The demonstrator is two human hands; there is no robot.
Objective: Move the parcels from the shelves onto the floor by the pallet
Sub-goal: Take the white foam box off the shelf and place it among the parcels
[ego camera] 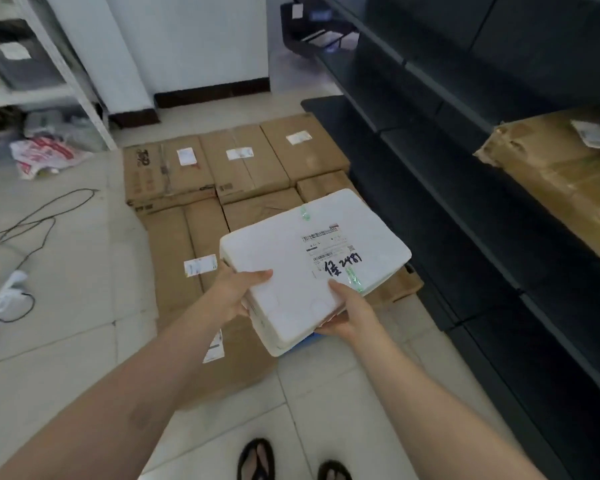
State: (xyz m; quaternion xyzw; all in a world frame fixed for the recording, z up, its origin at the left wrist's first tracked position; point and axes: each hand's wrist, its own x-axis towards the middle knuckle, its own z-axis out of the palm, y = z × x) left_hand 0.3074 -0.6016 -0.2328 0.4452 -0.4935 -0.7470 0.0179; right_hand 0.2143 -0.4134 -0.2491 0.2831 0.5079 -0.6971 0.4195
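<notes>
A white foam parcel (302, 261) with a shipping label and handwritten black marks is held in the air above the cardboard boxes (243, 161) lying on the floor. My left hand (238, 289) grips its near left edge, thumb on top. My right hand (347, 310) grips its near right corner, thumb on the lid and fingers underneath. A blue pallet edge (305, 341) peeks out just below the parcel. On the dark shelf unit (447, 98) to the right lies one crumpled brown parcel (561, 168).
Black cables (32, 223) and a white plastic bag (7, 292) lie on the tiled floor at left. A white rack (66, 64) stands at the back left with a red-and-white bag (45, 154) beside it. My sandalled feet (257, 459) are at the bottom.
</notes>
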